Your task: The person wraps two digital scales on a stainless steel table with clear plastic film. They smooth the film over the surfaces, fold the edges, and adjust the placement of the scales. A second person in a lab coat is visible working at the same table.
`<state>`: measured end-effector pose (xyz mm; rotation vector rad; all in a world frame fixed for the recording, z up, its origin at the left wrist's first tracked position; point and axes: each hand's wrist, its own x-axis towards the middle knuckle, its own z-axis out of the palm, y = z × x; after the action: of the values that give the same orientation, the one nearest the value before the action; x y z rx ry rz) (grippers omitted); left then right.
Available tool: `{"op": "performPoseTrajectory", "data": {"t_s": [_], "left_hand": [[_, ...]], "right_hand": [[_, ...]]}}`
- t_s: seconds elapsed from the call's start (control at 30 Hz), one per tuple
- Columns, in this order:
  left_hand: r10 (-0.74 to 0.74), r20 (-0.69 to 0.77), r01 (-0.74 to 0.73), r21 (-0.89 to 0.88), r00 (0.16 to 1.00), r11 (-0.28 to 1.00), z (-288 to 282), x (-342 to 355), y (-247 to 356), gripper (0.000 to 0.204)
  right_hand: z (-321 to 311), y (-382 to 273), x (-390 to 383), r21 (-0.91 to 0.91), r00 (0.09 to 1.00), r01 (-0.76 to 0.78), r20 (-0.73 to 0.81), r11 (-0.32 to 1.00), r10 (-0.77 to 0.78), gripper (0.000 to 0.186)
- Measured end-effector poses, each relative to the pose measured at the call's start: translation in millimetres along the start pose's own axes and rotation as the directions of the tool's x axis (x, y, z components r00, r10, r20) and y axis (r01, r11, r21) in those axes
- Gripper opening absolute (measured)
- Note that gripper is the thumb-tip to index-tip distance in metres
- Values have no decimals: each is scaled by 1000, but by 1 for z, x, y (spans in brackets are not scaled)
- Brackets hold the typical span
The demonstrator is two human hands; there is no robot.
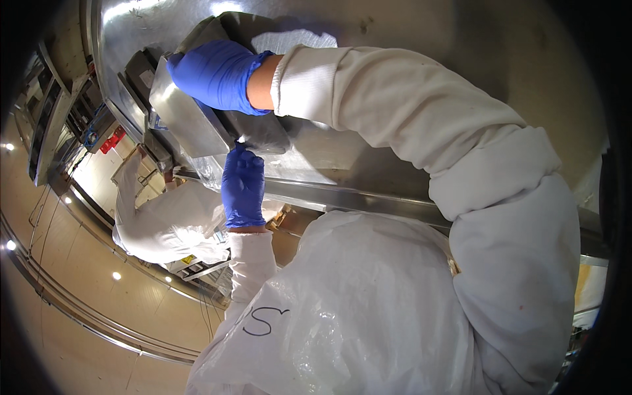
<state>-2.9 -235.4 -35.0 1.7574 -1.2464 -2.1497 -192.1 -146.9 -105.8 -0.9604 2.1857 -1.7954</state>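
Observation:
My right hand (217, 76), in a blue glove, reaches across from the right and is closed over the upper part of a shiny metal pan (187, 128). My left hand (243, 184), also blue-gloved, is pinched at the pan's lower corner. Beside and partly behind the pan lie dark, flat metal pieces (266, 138) on a steel work surface (395, 26). A clear crumpled film (209, 172) hangs just left of my left hand. A white plastic covering (362, 289) with a dark marking fills the area between my forearms.
A metal rail (349, 201) edges the work surface. A person in white (161, 224) is at the lower left. Metal racks (56, 115), a red object (113, 139), overhead rails and small lights on a tan panelled surface (79, 296) show at the left.

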Motion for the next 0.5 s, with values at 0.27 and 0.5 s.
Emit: {"op": "performPoseTrajectory", "data": {"t_s": [0.27, 0.5], "left_hand": [[-142, -98, 151, 92, 985, 984, 7, -5, -16, 29], [670, 22, -536, 620, 742, 573, 0, -3, -44, 15]], "right_hand": [[-18, 24, 4, 1, 981, -83, 178, 997, 81, 15], [-12, 2, -42, -74, 995, 70, -62, 995, -75, 25]]}}
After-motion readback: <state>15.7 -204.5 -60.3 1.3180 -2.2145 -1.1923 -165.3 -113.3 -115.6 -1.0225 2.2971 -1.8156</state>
